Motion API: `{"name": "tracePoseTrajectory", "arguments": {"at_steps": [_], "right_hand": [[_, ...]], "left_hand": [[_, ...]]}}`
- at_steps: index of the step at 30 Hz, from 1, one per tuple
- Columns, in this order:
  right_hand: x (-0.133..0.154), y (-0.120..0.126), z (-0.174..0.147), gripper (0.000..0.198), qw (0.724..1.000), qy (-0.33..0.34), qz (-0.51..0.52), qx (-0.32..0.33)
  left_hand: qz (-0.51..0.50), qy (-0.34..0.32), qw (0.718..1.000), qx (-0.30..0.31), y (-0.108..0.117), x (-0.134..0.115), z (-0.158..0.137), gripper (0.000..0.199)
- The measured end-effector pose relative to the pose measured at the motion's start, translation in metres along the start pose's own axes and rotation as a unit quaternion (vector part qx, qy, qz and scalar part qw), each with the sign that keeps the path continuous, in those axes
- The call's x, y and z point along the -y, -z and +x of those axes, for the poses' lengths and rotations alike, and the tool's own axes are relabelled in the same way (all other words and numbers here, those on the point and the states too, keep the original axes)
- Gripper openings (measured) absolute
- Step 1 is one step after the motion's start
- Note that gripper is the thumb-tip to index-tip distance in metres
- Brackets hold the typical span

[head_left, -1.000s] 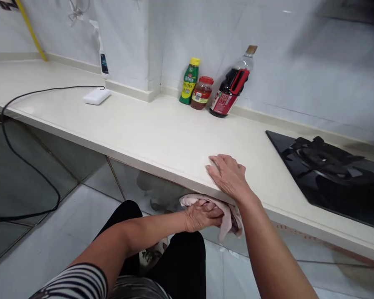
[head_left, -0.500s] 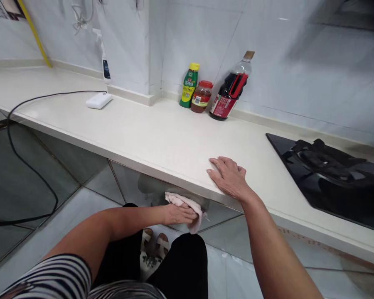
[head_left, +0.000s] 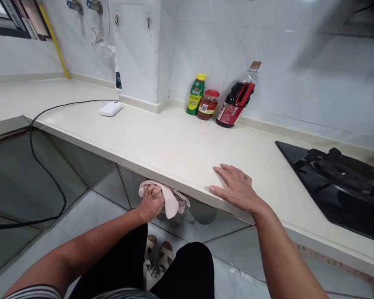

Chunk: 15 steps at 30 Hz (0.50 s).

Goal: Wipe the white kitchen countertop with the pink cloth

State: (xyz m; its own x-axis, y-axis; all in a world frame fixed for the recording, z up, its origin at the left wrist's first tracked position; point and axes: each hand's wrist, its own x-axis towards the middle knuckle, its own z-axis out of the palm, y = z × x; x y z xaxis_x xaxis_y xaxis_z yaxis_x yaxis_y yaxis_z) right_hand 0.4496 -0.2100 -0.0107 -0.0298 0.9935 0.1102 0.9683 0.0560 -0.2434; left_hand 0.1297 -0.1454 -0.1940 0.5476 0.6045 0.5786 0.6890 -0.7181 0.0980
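A pale pink cloth (head_left: pixel 171 203) is bunched under my left hand (head_left: pixel 152 202), whose fingers curl over it. The cloth lies against the glossy cabinet front (head_left: pixel 220 226), just beneath the counter's edge. On the cream countertop (head_left: pixel 162 143) my right hand (head_left: pixel 235 186) rests near the front edge, fingers spread and nothing in it. The black gas hob (head_left: pixel 311 178) is to the right of that hand.
By the wall stand a green squeeze bottle (head_left: pixel 195 95), a red-lidded jar (head_left: pixel 208 106) and a large dark sauce bottle (head_left: pixel 235 101). Farther left are a white device (head_left: pixel 111 109) with a black cable (head_left: pixel 37 160) hanging over the edge, and a spray bottle (head_left: pixel 117 74).
My left hand has moved left along the cabinet front with the cloth, its fingers now curled around it. My right hand stays on the counter. The view has shifted slightly.
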Motion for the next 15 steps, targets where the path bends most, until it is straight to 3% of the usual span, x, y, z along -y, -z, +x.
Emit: {"name": "tracePoseTrajectory", "arguments": {"at_steps": [3, 7, 9, 11, 15], "right_hand": [[-0.003, 0.002, 0.001, 0.057, 0.996, 0.010, 0.091, -0.018], [-0.001, 0.004, 0.001, 0.049, 0.962, -0.011, 0.262, -0.078], [0.001, 0.004, -0.004, 0.049, 0.941, -0.023, 0.316, -0.115], [0.004, 0.005, -0.014, 0.046, 0.916, -0.040, 0.370, -0.151], [0.016, 0.003, -0.048, 0.041, 0.822, -0.049, 0.529, -0.207]], "left_hand": [[-0.026, 0.029, 0.999, -0.011, -0.012, -0.037, 0.003, 0.036], [-0.110, -0.079, 0.988, 0.069, -0.009, -0.089, 0.021, 0.030], [-0.154, -0.122, 0.976, 0.092, 0.004, -0.105, 0.031, 0.029], [-0.213, -0.143, 0.963, 0.078, 0.022, -0.112, 0.039, 0.027], [-0.347, -0.191, 0.918, 0.008, 0.068, -0.103, 0.047, 0.026]]}}
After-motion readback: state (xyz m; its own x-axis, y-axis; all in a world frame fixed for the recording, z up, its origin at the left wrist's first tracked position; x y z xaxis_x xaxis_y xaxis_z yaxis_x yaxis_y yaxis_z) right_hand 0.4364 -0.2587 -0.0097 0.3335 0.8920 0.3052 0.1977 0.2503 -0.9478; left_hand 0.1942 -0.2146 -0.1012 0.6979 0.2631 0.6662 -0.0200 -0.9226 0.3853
